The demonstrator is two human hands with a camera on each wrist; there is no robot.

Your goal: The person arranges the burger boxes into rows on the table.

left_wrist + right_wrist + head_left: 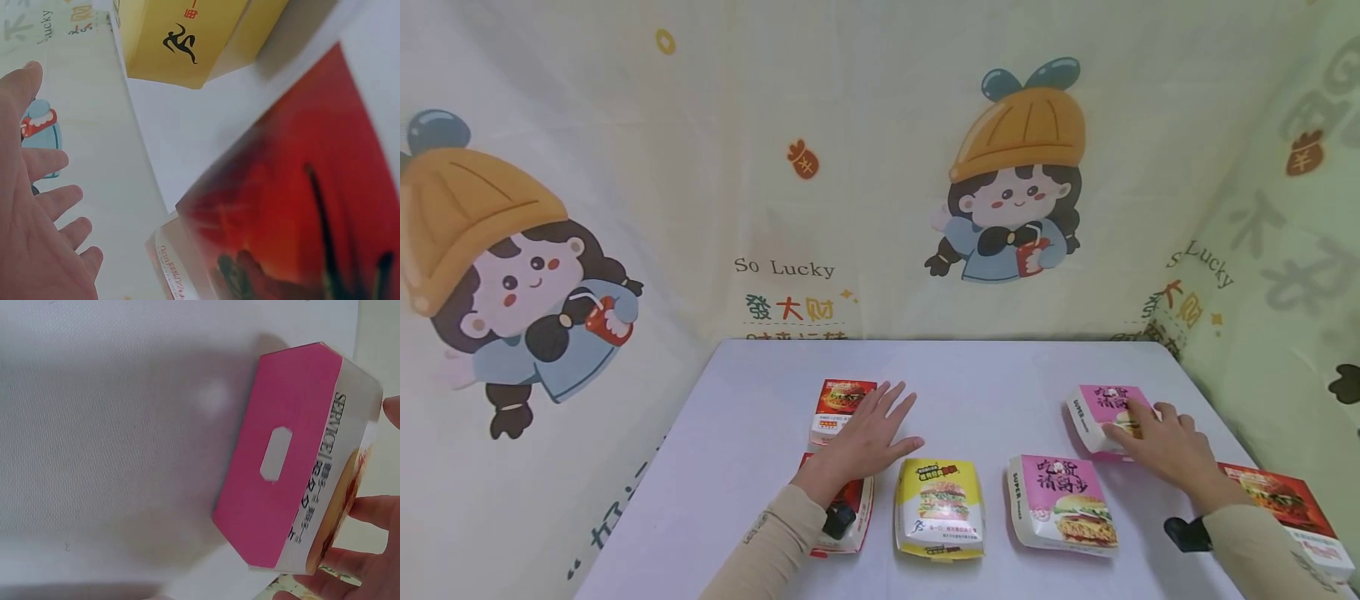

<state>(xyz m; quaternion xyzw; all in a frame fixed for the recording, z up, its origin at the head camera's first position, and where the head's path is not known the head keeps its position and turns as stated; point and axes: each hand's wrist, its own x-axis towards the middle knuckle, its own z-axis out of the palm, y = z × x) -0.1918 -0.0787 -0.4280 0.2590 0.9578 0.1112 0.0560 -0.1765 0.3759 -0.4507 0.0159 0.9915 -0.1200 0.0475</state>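
My left hand (867, 433), fingers spread and straight, holds nothing over two red-and-white burger boxes. The back red box (842, 400) lies beside its fingers; the front red box (859, 500) is partly hidden under the wrist and its camera. In the left wrist view, the palm (31, 206) is beside a red box face (300, 181). My right hand (1172, 446) is at the back pink burger box (1105, 404), its thumb and fingers over the printed top. In the right wrist view, the fingertips (369, 512) are right at that box's (281, 456) top edge.
A yellow-and-white burger box (940, 508) and another pink burger box (1060, 504) lie at the front middle of the white table (985, 375). One more red-and-white box (1285, 508) is at the right edge, partly behind the right forearm. A printed cloth (880, 167) hangs behind.
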